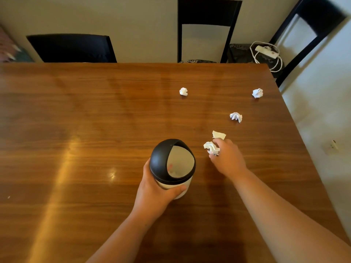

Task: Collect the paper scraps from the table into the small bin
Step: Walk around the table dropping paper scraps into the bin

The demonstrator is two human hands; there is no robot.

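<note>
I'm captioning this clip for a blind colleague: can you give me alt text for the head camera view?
A person's left hand grips a small white bin with a black domed lid on a wooden table while the right hand closes on a crumpled paper scrap. Four more scraps lie beyond it toward the table's far right; dark chairs stand behind.

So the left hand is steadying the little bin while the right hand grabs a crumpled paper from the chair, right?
Not quite. The head view shows the right hand taking the crumpled paper from the table, not a chair. The left hand does hold the bin.
</note>
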